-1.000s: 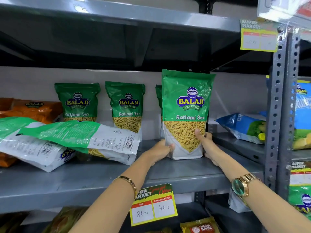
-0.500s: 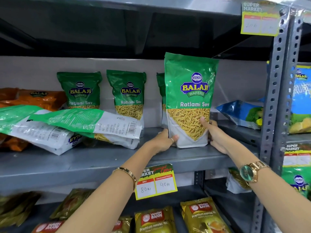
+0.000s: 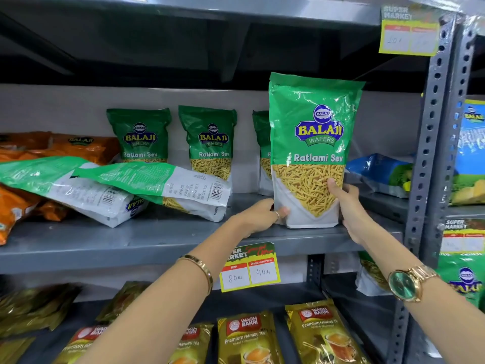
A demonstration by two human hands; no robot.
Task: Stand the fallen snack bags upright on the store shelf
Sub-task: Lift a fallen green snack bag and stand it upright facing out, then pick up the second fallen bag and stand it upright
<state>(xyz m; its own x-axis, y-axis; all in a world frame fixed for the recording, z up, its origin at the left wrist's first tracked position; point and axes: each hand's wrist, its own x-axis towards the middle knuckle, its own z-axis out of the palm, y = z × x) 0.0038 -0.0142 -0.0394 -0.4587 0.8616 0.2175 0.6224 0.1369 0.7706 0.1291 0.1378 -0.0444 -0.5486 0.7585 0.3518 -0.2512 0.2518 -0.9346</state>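
Both hands — left hand, right hand — clasp an upright Ratlami Sev bag; two fallen bags lie just left — shelf.

i have both hands on a green ratlami sev bag, standing upright near the front of the grey shelf. my left hand grips its lower left corner, my right hand its lower right side with the thumb across the front. to the left, two fallen green bags lie overlapping on their sides. behind them, two more bags stand upright against the back wall.
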